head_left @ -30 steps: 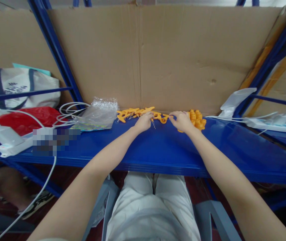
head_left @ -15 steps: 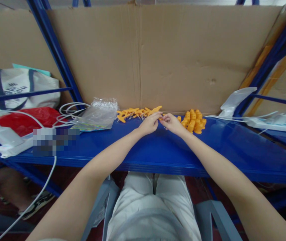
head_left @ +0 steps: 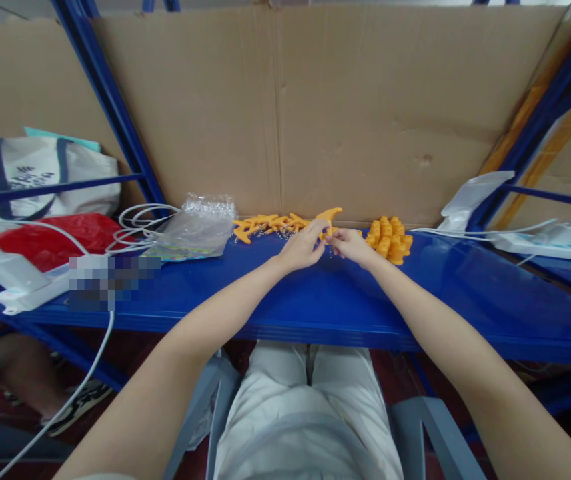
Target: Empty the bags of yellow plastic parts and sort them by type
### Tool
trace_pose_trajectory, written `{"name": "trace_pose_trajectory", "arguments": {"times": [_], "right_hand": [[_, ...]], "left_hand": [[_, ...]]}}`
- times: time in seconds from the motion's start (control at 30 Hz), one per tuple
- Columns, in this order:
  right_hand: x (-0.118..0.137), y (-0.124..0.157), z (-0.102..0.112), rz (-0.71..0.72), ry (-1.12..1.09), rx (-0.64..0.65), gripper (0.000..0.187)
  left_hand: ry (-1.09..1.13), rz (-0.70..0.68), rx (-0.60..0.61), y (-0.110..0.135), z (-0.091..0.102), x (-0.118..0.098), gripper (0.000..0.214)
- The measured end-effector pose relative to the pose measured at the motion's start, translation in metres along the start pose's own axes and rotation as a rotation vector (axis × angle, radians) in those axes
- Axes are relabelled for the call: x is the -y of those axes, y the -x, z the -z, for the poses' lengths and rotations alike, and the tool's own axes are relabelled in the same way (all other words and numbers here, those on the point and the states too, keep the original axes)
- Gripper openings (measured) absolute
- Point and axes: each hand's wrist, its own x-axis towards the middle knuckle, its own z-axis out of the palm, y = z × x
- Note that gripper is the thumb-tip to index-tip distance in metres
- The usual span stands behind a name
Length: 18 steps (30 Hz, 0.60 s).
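My left hand (head_left: 301, 247) pinches a flat orange plastic piece (head_left: 329, 215) and lifts its tip above the blue shelf (head_left: 275, 293). My right hand (head_left: 349, 243) meets it from the right, its fingers closed on the same piece, where a thin metal chain hangs down. A row of similar orange pieces (head_left: 265, 225) lies to the left along the cardboard wall. A cluster of small orange blocks (head_left: 388, 240) stands just right of my right hand.
A clear plastic bag (head_left: 195, 227) and coiled white cables (head_left: 138, 223) lie to the left, with a white charger (head_left: 10, 277), a red bag (head_left: 50, 237) and a tote bag (head_left: 40, 177). A white power strip (head_left: 545, 247) and cables sit at right. Cardboard (head_left: 365, 107) backs the shelf.
My hands came together from the two orange piles and lifted one orange piece off the shelf; its tip now points up higher than half a second ago.
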Motion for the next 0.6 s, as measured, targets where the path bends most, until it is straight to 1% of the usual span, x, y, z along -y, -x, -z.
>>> {"name": "trace_pose_trajectory", "arguments": {"times": [0.07, 0.13, 0.2, 0.27, 0.37, 0.5, 0.6], "right_hand": [[0.003, 0.002, 0.001, -0.051, -0.059, -0.046, 0.034], [0.007, 0.004, 0.001, -0.101, -0.115, -0.082, 0.033], [0.011, 0.005, 0.001, -0.132, -0.156, -0.101, 0.035], [0.014, 0.006, 0.0, -0.146, -0.185, -0.107, 0.039], [0.016, 0.007, 0.0, -0.165, -0.223, -0.125, 0.044], [0.015, 0.006, 0.0, -0.197, -0.269, -0.142, 0.043], [0.012, 0.006, 0.0, -0.194, -0.27, -0.121, 0.044]], "left_hand": [[-0.024, 0.022, 0.064, 0.0, 0.003, -0.003, 0.02], [-0.026, 0.019, 0.148, 0.0, 0.003, -0.004, 0.022], [-0.016, 0.014, 0.203, 0.0, 0.002, -0.004, 0.025], [-0.005, 0.02, 0.206, 0.0, 0.0, -0.003, 0.024], [0.017, 0.043, 0.17, 0.0, -0.003, -0.002, 0.018], [0.059, 0.072, 0.139, -0.001, -0.006, 0.001, 0.015], [0.111, 0.073, 0.133, -0.002, -0.008, 0.003, 0.015]]}}
